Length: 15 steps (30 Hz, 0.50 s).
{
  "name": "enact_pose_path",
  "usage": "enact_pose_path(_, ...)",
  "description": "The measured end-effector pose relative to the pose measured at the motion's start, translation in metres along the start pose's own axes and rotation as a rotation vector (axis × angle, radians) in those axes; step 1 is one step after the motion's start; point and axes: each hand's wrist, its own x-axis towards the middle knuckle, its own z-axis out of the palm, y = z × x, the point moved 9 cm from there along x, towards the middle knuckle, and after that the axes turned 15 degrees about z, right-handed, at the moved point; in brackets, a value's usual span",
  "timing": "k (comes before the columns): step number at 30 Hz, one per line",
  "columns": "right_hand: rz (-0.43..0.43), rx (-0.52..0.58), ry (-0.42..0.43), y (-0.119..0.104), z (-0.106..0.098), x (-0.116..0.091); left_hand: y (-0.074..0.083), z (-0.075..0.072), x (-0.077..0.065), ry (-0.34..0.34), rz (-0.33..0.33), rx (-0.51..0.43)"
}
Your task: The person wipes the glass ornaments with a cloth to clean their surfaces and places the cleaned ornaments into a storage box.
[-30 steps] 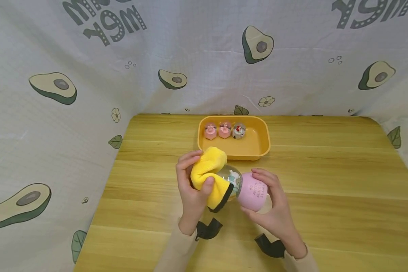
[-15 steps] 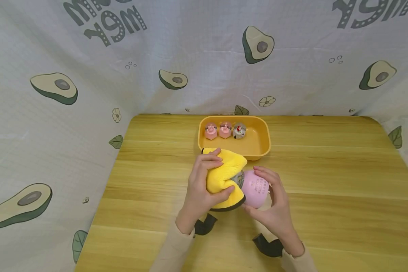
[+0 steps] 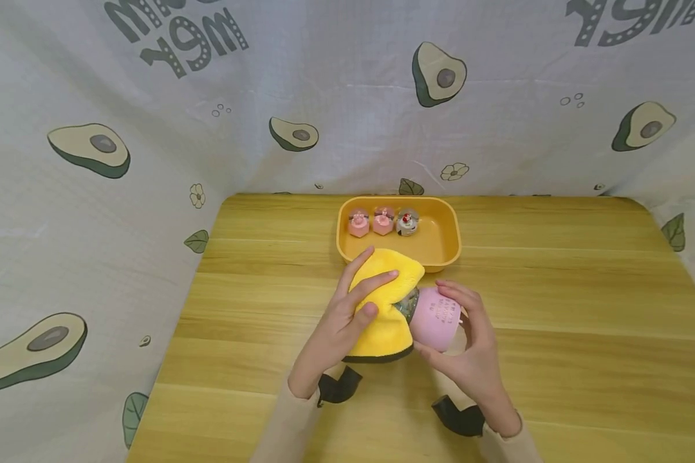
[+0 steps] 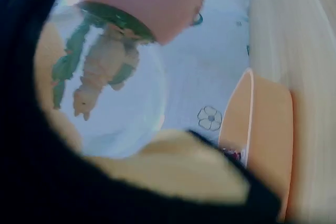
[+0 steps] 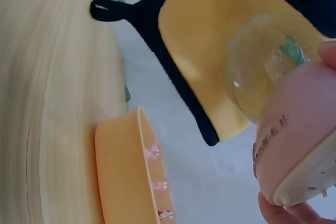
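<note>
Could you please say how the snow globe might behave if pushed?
Lying down, the snow globe would probably roll, its dome being round. That clear, shiny dome may be fragile. Upright, the broad pink base might resist tipping.

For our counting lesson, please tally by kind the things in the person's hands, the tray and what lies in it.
Snow globe with pink base: 1
Black-edged yellow cloth: 1
Yellow-orange tray: 1
Small ornaments in the tray: 3
Total: 6

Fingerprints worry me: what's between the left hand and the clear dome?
The yellow cloth lies between the left hand and the dome; the head view shows it.
</note>
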Motion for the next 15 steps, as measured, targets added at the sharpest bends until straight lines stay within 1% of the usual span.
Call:
enact_pose_path(2, -0.013, -0.019, -0.006, -0.002, 0.001, 0.001, -0.004, 0.002, -0.001, -0.026, -0.028, -0.028)
enact_pose_path(4, -0.031, -0.034, -0.015, -0.004, 0.001, 0.001, -0.005, 0.002, -0.002, -0.041, -0.041, -0.045)
enact_pose_path(7, -0.052, -0.053, -0.026, -0.008, 0.003, 0.001, -0.006, -0.001, -0.002, -0.034, -0.054, -0.09)
enact_pose_path(9, -0.066, -0.065, -0.035, -0.01, 0.004, 0.001, -0.008, -0.002, -0.002, -0.01, -0.074, -0.139)
enact_pose_path(12, -0.063, -0.069, -0.05, -0.01, 0.007, 0.0, -0.012, -0.005, -0.005, 0.055, -0.116, -0.211)
enact_pose_path(13, -0.055, -0.061, -0.056, -0.009, 0.008, 0.0, -0.013, -0.006, -0.006, 0.081, -0.127, -0.229)
enact_pose_path(15, -0.03, -0.006, -0.078, -0.005, 0.008, 0.0, -0.015, -0.008, -0.008, 0.137, -0.144, -0.255)
